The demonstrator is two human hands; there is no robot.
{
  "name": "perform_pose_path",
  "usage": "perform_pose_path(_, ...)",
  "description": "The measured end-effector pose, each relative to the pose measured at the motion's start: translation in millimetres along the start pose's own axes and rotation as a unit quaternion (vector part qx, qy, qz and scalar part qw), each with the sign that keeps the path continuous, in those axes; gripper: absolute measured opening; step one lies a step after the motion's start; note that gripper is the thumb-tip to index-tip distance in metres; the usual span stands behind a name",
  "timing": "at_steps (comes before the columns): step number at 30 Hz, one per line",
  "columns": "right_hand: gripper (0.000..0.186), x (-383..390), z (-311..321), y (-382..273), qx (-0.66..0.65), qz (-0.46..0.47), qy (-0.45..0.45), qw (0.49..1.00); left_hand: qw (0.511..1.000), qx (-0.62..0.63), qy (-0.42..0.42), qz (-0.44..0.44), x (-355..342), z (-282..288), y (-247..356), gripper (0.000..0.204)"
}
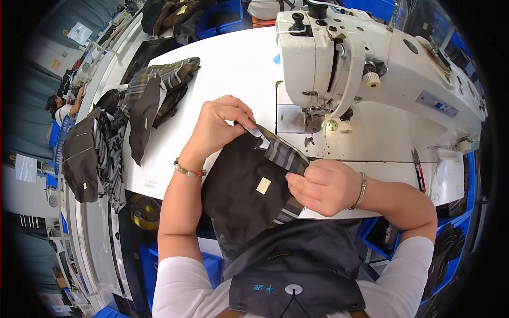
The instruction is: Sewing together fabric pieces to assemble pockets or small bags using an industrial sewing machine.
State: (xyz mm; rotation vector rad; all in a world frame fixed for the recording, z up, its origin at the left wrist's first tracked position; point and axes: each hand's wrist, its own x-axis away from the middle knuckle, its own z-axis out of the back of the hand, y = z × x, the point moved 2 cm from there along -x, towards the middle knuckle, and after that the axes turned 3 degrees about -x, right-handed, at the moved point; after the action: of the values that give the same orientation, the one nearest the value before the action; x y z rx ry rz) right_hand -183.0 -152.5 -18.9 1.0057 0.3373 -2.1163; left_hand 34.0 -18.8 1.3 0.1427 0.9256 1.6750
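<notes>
My left hand [221, 123] pinches the upper edge of a dark brown cloth piece [241, 191], where plaid fabric [282, 159] and a pale strip show along the fold. My right hand [321, 188] grips the same edge lower down to the right, fingers curled over it. A small cream label [263, 185] is on the dark cloth, which hangs over the table edge toward my lap. Just beyond my hands stands a white sewing machine [313, 63], with its needle area and metal plate [290, 117].
The white table [228, 63] holds piles of plaid and dark cut pieces [143, 111] at left. Red-handled scissors [419, 175] lie at right. Blue bins [214, 18] are beyond and below the table; a fan [144, 211] sits underneath. Another person [63, 111] works at the far left.
</notes>
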Motion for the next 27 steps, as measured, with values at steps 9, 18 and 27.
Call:
perform_pose_path(9,0.040,-1.3,3.2,12.5,0.044,-0.232,-0.057,0.970,0.989,0.080,-0.109,0.056,3.1,12.9,-14.0,0.019)
perform_pose_path(18,0.027,6.9,-12.4,18.5,-0.062,-0.356,-0.093,0.928,0.967,0.200,-0.156,0.025,2.7,-5.1,-17.3,0.018)
perform_pose_path(27,0.011,7.7,-13.0,15.0,-0.172,-0.418,-0.067,0.890,0.964,0.189,-0.173,0.070,18.7,-24.0,-36.5,0.026)
